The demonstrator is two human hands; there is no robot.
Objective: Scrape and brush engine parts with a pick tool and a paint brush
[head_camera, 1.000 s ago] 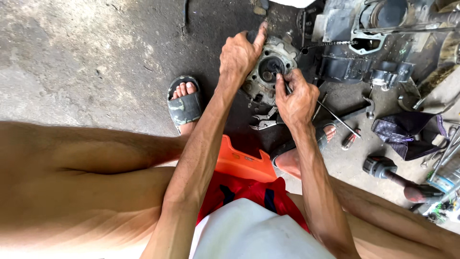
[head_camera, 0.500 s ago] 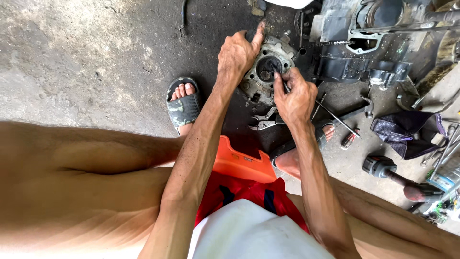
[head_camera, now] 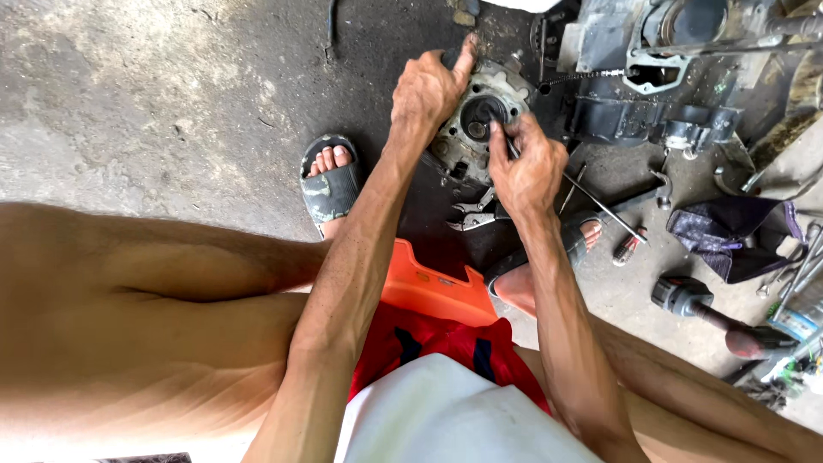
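Hands of a seated person, seen from above, work on a round grey metal engine part (head_camera: 480, 120) lying on an oil-darkened concrete floor (head_camera: 171, 94). The left hand (head_camera: 429, 90) rests across the part's upper left rim, fingers curled over it, forefinger stretched to the far edge. The right hand (head_camera: 527, 167) is closed around a thin metal rod tool (head_camera: 600, 206), whose tip meets the dark round opening at the part's centre; the rod's other end slants out to the right.

Nothing that holds loose contents can be made out. A dark cloth bag (head_camera: 729, 240) lies crumpled at the right; what is in it cannot be seen.

Space is tight to the right, where a larger engine block (head_camera: 660, 51) and scattered tools fill the floor up to the frame's edge. To the left the concrete lies open and bare.

Counted: two hands, two feet in grey sandals (head_camera: 330, 184), one pair of pliers (head_camera: 471, 219) just below the part, one small screwdriver (head_camera: 626, 247), one dark-handled power tool (head_camera: 711, 313), one orange stool (head_camera: 437, 287) under the person.
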